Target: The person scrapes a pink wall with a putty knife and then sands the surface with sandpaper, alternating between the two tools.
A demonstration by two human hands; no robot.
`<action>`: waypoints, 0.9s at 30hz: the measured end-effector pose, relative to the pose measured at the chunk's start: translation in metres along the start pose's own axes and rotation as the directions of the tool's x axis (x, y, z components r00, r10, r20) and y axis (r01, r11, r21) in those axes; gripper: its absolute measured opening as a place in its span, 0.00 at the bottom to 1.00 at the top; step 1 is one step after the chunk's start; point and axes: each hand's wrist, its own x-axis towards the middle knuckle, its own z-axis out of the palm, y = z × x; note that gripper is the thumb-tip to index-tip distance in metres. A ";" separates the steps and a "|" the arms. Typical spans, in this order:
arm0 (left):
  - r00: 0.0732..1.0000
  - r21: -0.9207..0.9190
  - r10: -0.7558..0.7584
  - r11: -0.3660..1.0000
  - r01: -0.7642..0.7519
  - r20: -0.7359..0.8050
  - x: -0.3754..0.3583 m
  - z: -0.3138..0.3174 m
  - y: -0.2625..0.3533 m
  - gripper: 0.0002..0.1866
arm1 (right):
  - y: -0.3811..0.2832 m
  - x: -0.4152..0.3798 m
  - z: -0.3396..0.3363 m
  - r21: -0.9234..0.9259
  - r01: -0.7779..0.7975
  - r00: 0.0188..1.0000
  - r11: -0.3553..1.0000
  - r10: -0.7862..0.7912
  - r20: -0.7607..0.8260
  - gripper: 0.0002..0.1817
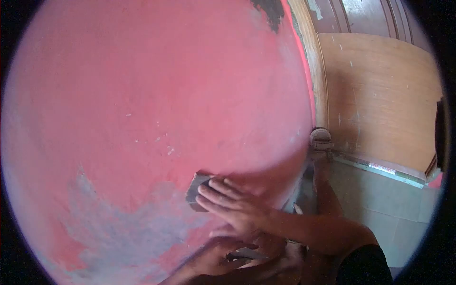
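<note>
My right hand [232, 205] presses a small grey-brown sanding block [194, 189] flat against a red painted wall [156, 95], with the fingers laid over the block. The block sits at the edge of a patch where the red paint is worn down to grey [118, 232]. My left hand [213, 259] is lower, close to the wall and under my right forearm. Its fingers curl near something dark and grey [242, 255] that I cannot make out.
A wooden door [380, 95] and its frame [313, 61] stand to the right of the wall. My foot in a sandal [321, 140] rests at the base of the frame, on a pale tiled floor [380, 199]. Chipped dark paint [271, 12] shows at the wall's top.
</note>
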 end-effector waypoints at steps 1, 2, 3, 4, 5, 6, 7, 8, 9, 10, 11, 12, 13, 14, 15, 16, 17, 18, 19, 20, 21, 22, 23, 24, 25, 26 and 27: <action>1.000 -0.016 -0.016 1.000 0.016 -0.003 -0.001 0.000 0.007 0.20 | 0.014 -0.006 0.007 -0.060 0.059 0.998 0.996 -0.058 0.024 0.50; 0.999 -0.035 -0.034 0.999 0.034 -0.014 -0.004 0.001 0.012 0.20 | 0.031 -0.015 0.007 -0.166 -0.035 0.996 0.985 0.021 -0.086 0.49; 0.996 -0.083 -0.087 0.993 0.085 -0.018 -0.009 0.001 0.011 0.21 | 0.043 -0.024 0.011 -0.002 -0.304 0.945 0.953 0.301 -0.125 0.50; 0.990 -0.133 -0.138 0.982 0.134 -0.020 -0.012 0.003 0.011 0.21 | 0.053 -0.028 0.009 0.029 -0.377 0.890 0.926 0.371 -0.264 0.51; 0.984 -0.183 -0.178 0.968 0.172 -0.017 -0.015 0.004 0.008 0.22 | 0.059 -0.028 0.006 0.062 -0.445 0.811 0.893 0.432 -0.394 0.51; 0.983 -0.163 -0.182 0.971 0.177 -0.020 -0.017 0.002 0.005 0.21 | 0.049 -0.024 0.008 0.067 -0.440 0.810 0.895 0.428 -0.401 0.51; 0.983 -0.141 -0.185 0.973 0.181 -0.018 -0.019 -0.002 0.002 0.20 | 0.028 -0.016 0.012 0.070 -0.438 0.806 0.896 0.426 -0.412 0.51; 0.982 -0.123 -0.190 0.975 0.187 -0.012 -0.019 -0.003 -0.001 0.19 | 0.011 -0.011 0.012 0.075 -0.441 0.800 0.895 0.429 -0.419 0.51; 0.992 -0.087 -0.111 0.990 0.107 -0.052 -0.016 -0.002 -0.005 0.19 | -0.001 -0.006 0.007 0.036 -0.322 0.905 0.946 0.319 -0.281 0.51; 0.995 -0.050 -0.032 0.998 0.028 -0.090 -0.014 -0.001 -0.011 0.18 | -0.012 -0.002 0.002 0.020 -0.195 0.972 0.981 0.196 -0.131 0.51; 0.991 -0.010 0.047 0.999 -0.049 -0.127 -0.011 0.000 -0.015 0.18 | -0.016 -0.002 -0.001 0.029 -0.063 0.998 0.998 0.062 0.023 0.51; 0.993 -0.005 0.051 0.999 -0.052 -0.108 -0.008 0.000 -0.011 0.17 | -0.010 -0.005 0.001 -0.022 -0.021 1.000 1.000 0.022 0.017 0.52; 0.994 0.002 0.050 0.999 -0.050 -0.094 -0.005 0.000 -0.001 0.17 | 0.003 -0.010 0.004 -0.067 0.024 1.000 0.997 -0.024 0.010 0.52; 0.995 0.009 0.044 0.999 -0.044 -0.086 -0.004 0.000 0.005 0.16 | 0.021 -0.014 0.008 -0.108 0.074 0.997 0.991 -0.074 0.004 0.53; 0.997 -0.025 0.011 1.000 -0.013 -0.071 -0.006 0.001 0.005 0.16 | 0.044 -0.022 0.012 -0.174 0.020 0.990 0.984 -0.045 -0.136 0.52; 0.998 -0.060 -0.020 0.998 0.017 -0.055 -0.008 0.000 0.004 0.17 | 0.056 -0.030 0.010 -0.114 -0.172 0.963 0.978 0.142 -0.229 0.51; 0.998 -0.097 -0.049 0.994 0.045 -0.035 -0.009 0.000 0.004 0.17 | 0.062 -0.034 0.008 -0.038 -0.357 0.895 0.933 0.329 -0.302 0.51; 0.994 -0.148 -0.101 0.985 0.094 -0.040 -0.014 0.000 0.003 0.18 | 0.053 -0.026 0.011 0.030 -0.380 0.854 0.925 0.363 -0.373 0.51; 0.989 -0.196 -0.145 0.971 0.135 -0.036 -0.017 -0.001 0.000 0.19 | 0.038 -0.013 0.014 0.093 -0.401 0.804 0.912 0.398 -0.442 0.51; 0.982 -0.243 -0.186 0.954 0.175 -0.024 -0.015 -0.002 -0.002 0.21 | 0.024 -0.005 0.012 0.152 -0.418 0.745 0.896 0.434 -0.506 0.51; 0.993 -0.155 -0.109 0.983 0.101 -0.042 -0.012 -0.004 -0.004 0.21 | 0.010 0.001 0.005 0.122 -0.325 0.860 0.938 0.346 -0.375 0.51; 0.998 -0.067 -0.031 0.997 0.027 -0.051 -0.009 -0.007 -0.007 0.22 | -0.007 0.005 -0.003 0.110 -0.228 0.941 0.967 0.248 -0.230 0.52; 0.997 0.023 0.048 0.999 -0.047 -0.053 -0.005 -0.010 -0.008 0.23 | -0.014 0.005 -0.008 0.115 -0.131 0.987 0.985 0.140 -0.080 0.52; 0.998 0.037 0.036 0.999 -0.034 -0.047 -0.001 -0.011 -0.003 0.22 | -0.012 0.003 -0.009 0.099 -0.072 0.997 0.992 0.075 -0.028 0.52; 0.999 0.054 0.019 0.998 -0.016 -0.044 0.003 -0.011 0.006 0.22 | -0.006 0.002 -0.009 0.091 -0.010 1.000 0.996 0.008 0.020 0.53; 0.999 0.074 -0.002 0.997 0.006 -0.046 0.003 -0.011 0.011 0.22 | -0.001 0.002 -0.005 0.091 0.059 0.996 0.994 -0.065 0.066 0.53; 0.998 0.007 -0.057 0.998 0.058 -0.033 0.000 -0.008 0.012 0.20 | 0.012 -0.006 0.002 -0.003 -0.010 1.000 1.000 0.010 -0.001 0.53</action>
